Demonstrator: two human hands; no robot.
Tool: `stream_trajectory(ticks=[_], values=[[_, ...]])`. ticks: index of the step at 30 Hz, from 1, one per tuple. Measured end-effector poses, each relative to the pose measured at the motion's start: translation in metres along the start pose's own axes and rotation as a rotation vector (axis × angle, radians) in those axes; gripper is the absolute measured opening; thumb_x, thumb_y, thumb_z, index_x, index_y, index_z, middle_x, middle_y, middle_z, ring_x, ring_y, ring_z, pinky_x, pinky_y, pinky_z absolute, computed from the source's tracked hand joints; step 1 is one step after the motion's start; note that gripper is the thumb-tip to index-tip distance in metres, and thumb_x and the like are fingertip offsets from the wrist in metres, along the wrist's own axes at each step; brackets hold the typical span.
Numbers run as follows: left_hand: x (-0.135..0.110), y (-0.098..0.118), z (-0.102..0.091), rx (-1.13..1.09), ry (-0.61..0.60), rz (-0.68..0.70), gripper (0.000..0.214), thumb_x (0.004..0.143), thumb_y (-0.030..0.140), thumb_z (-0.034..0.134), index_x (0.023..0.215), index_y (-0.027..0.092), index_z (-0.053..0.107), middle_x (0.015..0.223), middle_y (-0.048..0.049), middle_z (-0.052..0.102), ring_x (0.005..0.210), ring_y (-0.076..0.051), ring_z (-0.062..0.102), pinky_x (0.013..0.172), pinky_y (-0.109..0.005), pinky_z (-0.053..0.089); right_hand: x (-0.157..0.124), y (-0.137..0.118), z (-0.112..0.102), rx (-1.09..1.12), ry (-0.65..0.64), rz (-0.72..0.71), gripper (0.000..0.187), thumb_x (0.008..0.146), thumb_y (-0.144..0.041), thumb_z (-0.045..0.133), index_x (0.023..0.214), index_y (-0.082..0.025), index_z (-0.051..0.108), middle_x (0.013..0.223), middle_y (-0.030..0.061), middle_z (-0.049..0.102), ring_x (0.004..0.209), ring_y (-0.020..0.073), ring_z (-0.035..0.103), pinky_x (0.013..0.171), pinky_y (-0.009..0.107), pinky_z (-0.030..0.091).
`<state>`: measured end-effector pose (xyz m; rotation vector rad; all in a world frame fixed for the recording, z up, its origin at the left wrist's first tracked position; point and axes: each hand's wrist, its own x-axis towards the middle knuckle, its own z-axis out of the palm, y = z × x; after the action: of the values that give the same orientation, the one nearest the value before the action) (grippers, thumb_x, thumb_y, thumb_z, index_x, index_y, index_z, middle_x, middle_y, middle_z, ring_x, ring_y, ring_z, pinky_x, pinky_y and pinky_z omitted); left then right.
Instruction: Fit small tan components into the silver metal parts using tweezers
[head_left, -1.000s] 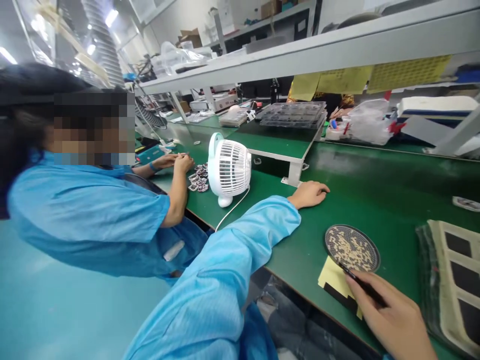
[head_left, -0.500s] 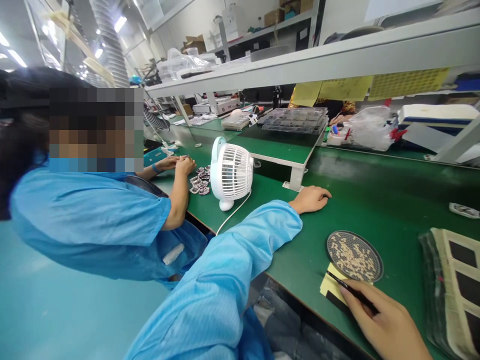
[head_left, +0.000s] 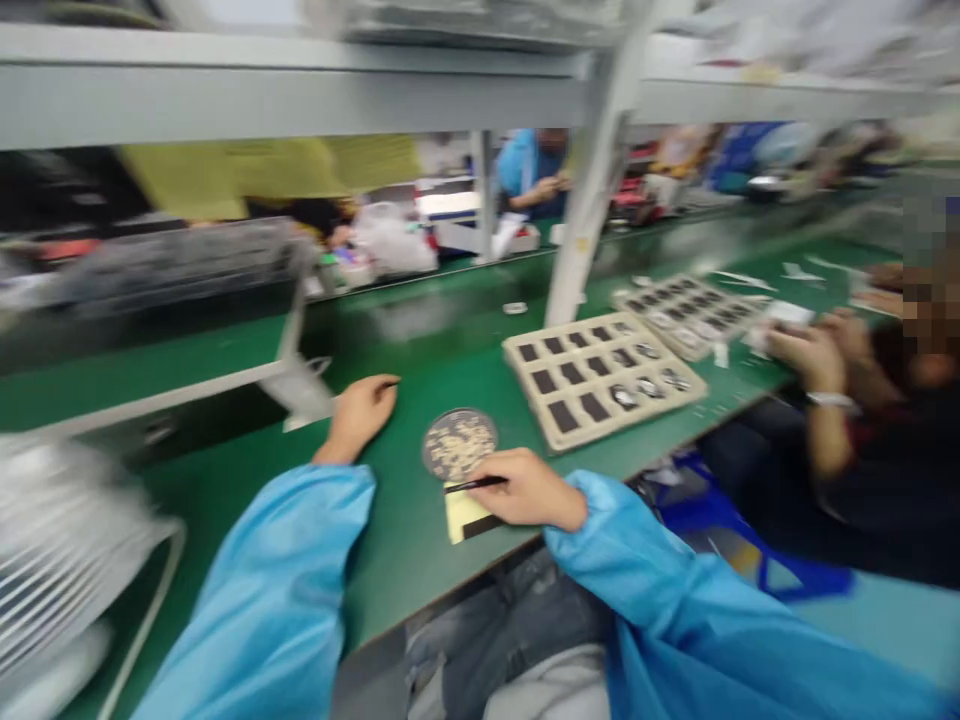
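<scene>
My right hand (head_left: 521, 487) grips slim black tweezers (head_left: 474, 484), their tip pointing left over a yellow paper pad (head_left: 456, 520). A black strip (head_left: 480, 526) lies along the pad's near edge. Just behind the pad sits a round dark mesh dish (head_left: 430, 450), scattered with small tan pieces (head_left: 463, 440). To the left of the dish, my left hand (head_left: 361, 415) rests on the green table, fingers curled together. A small dark spot shows at its fingertips; what it is, I cannot make out.
A beige tray (head_left: 551, 405) with dark pads and several silver parts lies right of the dish, another tray (head_left: 694, 310) behind it. A white fan (head_left: 67, 560) is blurred at left. A shelf post (head_left: 589, 220) rises behind. Another person's hands (head_left: 814, 350) work at right.
My view has swung right, bringing the trays and a person at right into sight; the left neighbour has gone out of view. The tweezers stay in my right hand near the pad.
</scene>
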<state>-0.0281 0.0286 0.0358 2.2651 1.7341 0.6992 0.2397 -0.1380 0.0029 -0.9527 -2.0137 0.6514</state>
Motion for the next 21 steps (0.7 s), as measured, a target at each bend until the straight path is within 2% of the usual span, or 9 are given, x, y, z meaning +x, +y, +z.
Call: stream_trajectory(ticks=[2, 4, 9, 15, 21], values=[[0.01, -0.011, 0.004, 0.031, 0.008, -0.023, 0.036, 0.087, 0.037, 0.053, 0.109, 0.021, 0.077, 0.092, -0.0027, 0.079, 0.084, -0.024, 0.069, 0.073, -0.03, 0.049, 0.003, 0.008, 0.0, -0.022, 0.005, -0.042, 0.015, 0.091, -0.027, 0.072, 0.099, -0.017, 0.08, 0.092, 0.0044, 0.081, 0.081, 0.0147, 0.075, 0.077, 0.021, 0.054], [0.018, -0.021, 0.01, 0.076, 0.027, -0.06, 0.034, 0.086, 0.042, 0.053, 0.106, 0.028, 0.076, 0.079, 0.0029, 0.074, 0.077, -0.023, 0.068, 0.065, -0.027, 0.044, 0.005, 0.014, 0.0, -0.046, 0.012, -0.035, 0.02, 0.092, -0.034, 0.072, 0.098, -0.016, 0.08, 0.082, 0.0025, 0.078, 0.072, 0.0127, 0.071, 0.07, 0.02, 0.051], [0.019, -0.028, 0.011, 0.157, -0.006, -0.129, 0.033, 0.088, 0.048, 0.05, 0.108, 0.037, 0.073, 0.079, 0.0069, 0.071, 0.082, -0.021, 0.069, 0.066, -0.025, 0.044, 0.006, 0.012, 0.002, -0.027, 0.053, -0.009, 0.024, 0.092, -0.037, 0.072, 0.1, -0.016, 0.08, 0.083, 0.0018, 0.077, 0.068, 0.0099, 0.068, 0.069, 0.018, 0.051], [0.014, -0.023, 0.004, 0.136, -0.084, -0.06, 0.046, 0.09, 0.044, 0.054, 0.125, 0.022, 0.073, 0.089, -0.0017, 0.072, 0.091, -0.027, 0.069, 0.069, -0.028, 0.046, 0.008, 0.009, 0.001, 0.003, 0.152, -0.024, 0.023, 0.091, -0.035, 0.074, 0.096, -0.014, 0.079, 0.079, 0.0028, 0.075, 0.066, 0.0105, 0.065, 0.066, 0.019, 0.052], [0.016, -0.032, 0.012, 0.137, -0.047, -0.043, 0.048, 0.095, 0.045, 0.048, 0.125, 0.02, 0.074, 0.087, -0.0046, 0.07, 0.085, -0.025, 0.066, 0.069, -0.031, 0.045, 0.008, 0.005, -0.002, 0.111, 0.233, -0.067, 0.017, 0.089, -0.031, 0.074, 0.092, -0.014, 0.076, 0.079, 0.0043, 0.074, 0.062, 0.0109, 0.063, 0.063, 0.021, 0.053]])
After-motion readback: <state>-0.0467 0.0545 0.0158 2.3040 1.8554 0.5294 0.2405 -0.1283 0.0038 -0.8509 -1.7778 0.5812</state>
